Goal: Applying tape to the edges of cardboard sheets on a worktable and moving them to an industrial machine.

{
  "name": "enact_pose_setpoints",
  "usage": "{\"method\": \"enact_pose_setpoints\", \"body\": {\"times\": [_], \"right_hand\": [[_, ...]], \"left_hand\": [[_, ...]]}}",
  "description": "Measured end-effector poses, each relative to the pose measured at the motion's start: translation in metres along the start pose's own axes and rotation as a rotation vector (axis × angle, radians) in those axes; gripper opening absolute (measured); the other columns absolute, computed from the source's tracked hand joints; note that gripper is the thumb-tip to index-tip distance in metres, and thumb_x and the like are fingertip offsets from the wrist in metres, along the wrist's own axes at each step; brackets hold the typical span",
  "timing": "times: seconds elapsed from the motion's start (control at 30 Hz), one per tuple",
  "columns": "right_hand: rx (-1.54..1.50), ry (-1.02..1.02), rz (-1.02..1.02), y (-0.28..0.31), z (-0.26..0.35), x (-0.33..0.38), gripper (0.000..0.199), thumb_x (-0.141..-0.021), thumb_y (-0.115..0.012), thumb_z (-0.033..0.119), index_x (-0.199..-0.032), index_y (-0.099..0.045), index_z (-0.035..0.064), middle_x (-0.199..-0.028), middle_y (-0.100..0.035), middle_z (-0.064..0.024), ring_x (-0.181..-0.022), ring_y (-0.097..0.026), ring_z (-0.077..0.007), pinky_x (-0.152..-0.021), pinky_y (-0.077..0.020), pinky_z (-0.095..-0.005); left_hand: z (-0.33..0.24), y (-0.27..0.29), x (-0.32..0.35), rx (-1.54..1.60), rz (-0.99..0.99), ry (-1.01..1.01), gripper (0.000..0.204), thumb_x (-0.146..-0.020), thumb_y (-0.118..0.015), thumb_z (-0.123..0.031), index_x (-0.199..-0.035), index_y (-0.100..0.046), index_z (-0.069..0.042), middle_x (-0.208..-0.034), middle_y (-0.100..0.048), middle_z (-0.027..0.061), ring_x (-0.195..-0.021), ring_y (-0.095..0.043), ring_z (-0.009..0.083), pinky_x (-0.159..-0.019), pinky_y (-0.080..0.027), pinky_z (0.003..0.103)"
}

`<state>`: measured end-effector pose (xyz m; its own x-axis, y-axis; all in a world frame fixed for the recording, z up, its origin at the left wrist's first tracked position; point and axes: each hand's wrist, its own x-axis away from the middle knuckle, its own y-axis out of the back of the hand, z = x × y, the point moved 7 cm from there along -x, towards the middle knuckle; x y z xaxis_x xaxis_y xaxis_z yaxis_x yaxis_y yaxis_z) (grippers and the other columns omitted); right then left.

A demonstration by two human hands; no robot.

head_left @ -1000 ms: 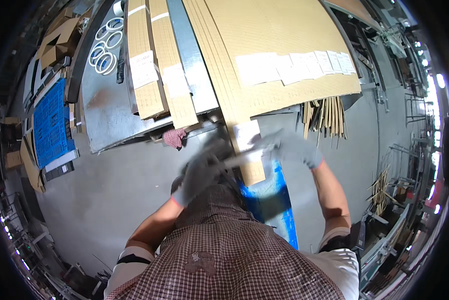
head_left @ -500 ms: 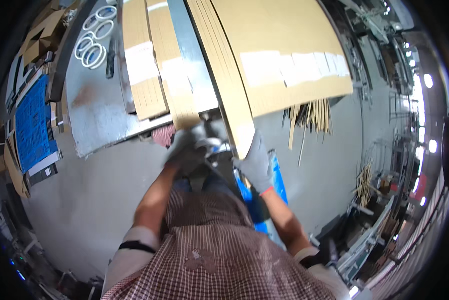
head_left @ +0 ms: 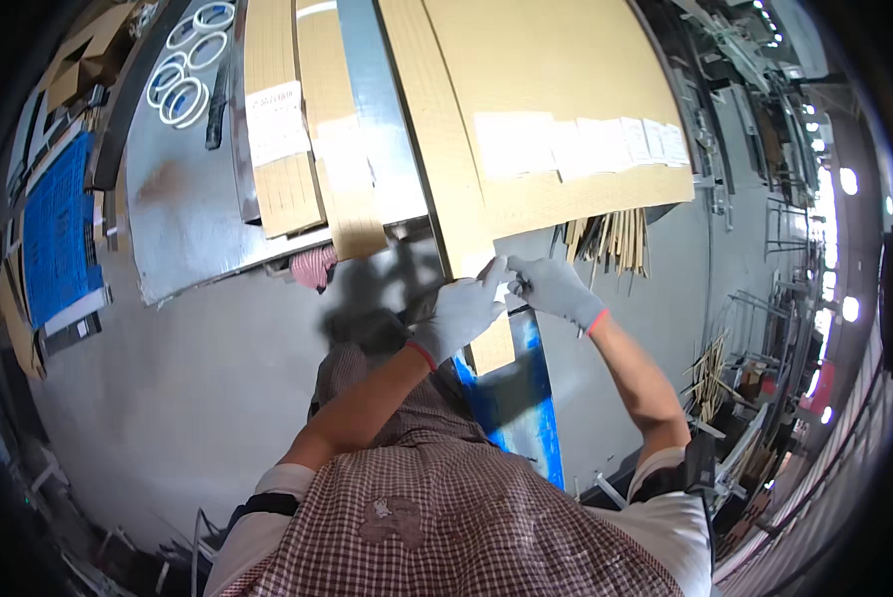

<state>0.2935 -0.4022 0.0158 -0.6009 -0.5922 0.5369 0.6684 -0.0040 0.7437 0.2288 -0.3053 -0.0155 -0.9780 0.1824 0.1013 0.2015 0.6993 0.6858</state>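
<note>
Grey-gloved left hand (head_left: 463,310) and right hand (head_left: 556,287) both pinch a small white label (head_left: 499,271) at the long brown cardboard strip's (head_left: 446,159) near end; steel tabletop (head_left: 183,214) behind.

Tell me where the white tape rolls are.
Head view, upper left: the white tape rolls lie on the grey table, left of the cardboard strips.

Matt cardboard strip (head_left: 444,149), grey knit gloves (head_left: 556,287)
</note>
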Motion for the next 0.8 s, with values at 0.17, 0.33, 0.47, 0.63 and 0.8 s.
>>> {"method": "enact_pose_setpoints", "body": {"times": [0.17, 0.33, 0.47, 0.63, 0.8], "right_hand": [[0.334, -0.071, 0.096, -0.081, -0.113, -0.029, 0.021, -0.081, -0.054, 0.018, -0.098, -0.064, 0.0102, -0.083, -0.066, -0.0154, -0.076, -0.065, -0.033, -0.067, -0.0505, -0.0435], [-0.356, -0.046, -0.246, -0.009, -0.013, 0.011, 0.017, -0.083, -0.053, 0.017, -0.088, -0.066, 0.0074, -0.081, -0.066, -0.0136, -0.073, -0.065, -0.0266, -0.062, -0.0508, -0.0348], [-0.343, 0.009, 0.356, -0.022, 0.024, 0.068, 0.018, -0.082, -0.052, 0.008, -0.096, -0.062, 0.006, -0.086, -0.065, -0.014, -0.074, -0.062, -0.026, -0.065, -0.0489, -0.0359], [-0.234, 0.482, 0.355, 0.001, 0.108, 0.063, 0.03, -0.078, -0.059, 0.006, -0.107, -0.067, 0.0085, -0.098, -0.067, -0.0137, -0.084, -0.064, -0.0273, -0.073, -0.051, -0.0342], [-0.227, -0.014, 0.042, -0.042, -0.059, -0.013, 0.022, -0.078, -0.059, 0.004, -0.097, -0.07, 0.0045, -0.094, -0.07, -0.0097, -0.085, -0.065, -0.0172, -0.075, -0.0507, -0.0278]], "left_hand": [[-0.004, 0.019, -0.017, 0.305, -0.128, -0.224, 0.024, -0.083, -0.06, -0.029, -0.095, -0.06, -0.007, -0.073, -0.063, 0.0105, -0.072, -0.065, 0.0231, -0.055, -0.048, 0.036], [0.015, 0.012, 0.044, -0.142, -0.316, -0.013, 0.061, -0.079, -0.069, -0.025, -0.126, -0.043, 0.003, -0.089, -0.062, 0.0191, -0.077, -0.063, 0.0275, -0.067, -0.049, 0.037], [-0.016, 0.034, 0.082, 0.613, 0.106, 0.173, 0.073, -0.074, -0.071, -0.02, -0.132, -0.036, 0.006, -0.096, -0.062, 0.0183, -0.085, -0.063, 0.0284, -0.077, -0.049, 0.034], [0.009, 0.028, 0.091, 0.937, 0.181, 0.193, 0.071, -0.071, -0.072, -0.013, -0.134, -0.043, 0.0, -0.079, -0.062, 0.0092, -0.071, -0.06, 0.0175, -0.068, -0.048, 0.029], [0.071, 0.012, 0.033, 0.238, -0.246, -0.168, 0.041, -0.085, -0.063, -0.014, -0.121, -0.052, 0.001, -0.075, -0.059, 0.0049, -0.064, -0.057, 0.0129, -0.055, -0.049, 0.029]]}}
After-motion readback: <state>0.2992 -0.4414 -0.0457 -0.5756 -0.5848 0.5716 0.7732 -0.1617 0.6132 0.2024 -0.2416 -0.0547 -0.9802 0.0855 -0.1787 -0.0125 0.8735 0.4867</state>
